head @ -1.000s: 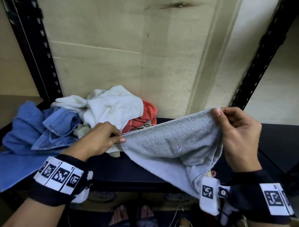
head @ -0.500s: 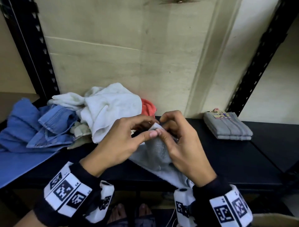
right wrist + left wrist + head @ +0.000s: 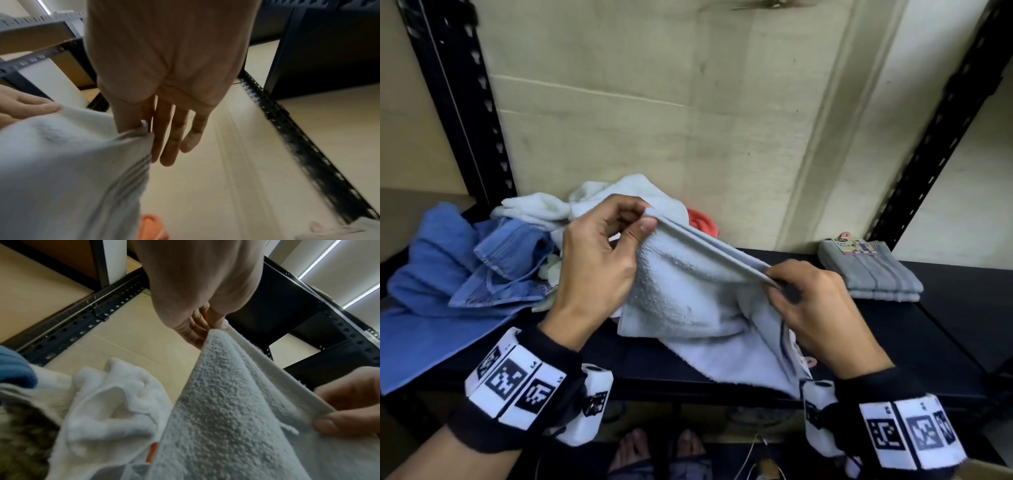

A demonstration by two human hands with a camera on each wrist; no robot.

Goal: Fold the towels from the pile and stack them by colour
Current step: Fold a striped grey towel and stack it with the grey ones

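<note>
towel (image 3: 688, 294): doubled, in the air over shelf (image 3: 945, 329) | our left hand (image 3: 599, 260) pinches far-left end, right hand (image 3: 822, 308) near-right end | edge runs between | stack (image 3: 869, 270) nearer right hand

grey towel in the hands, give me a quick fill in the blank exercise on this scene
1. Both hands pinch the top edge of the pale grey terry towel, the left hand at its ____ end.
2. The folded grey striped towel with a paper label lies on the black shelf to the ____ of the right hand.
3. In the unfolded pile, a white fluffy towel lies beside crumpled ____ cloth.

Missing words: higher; right; blue
</note>
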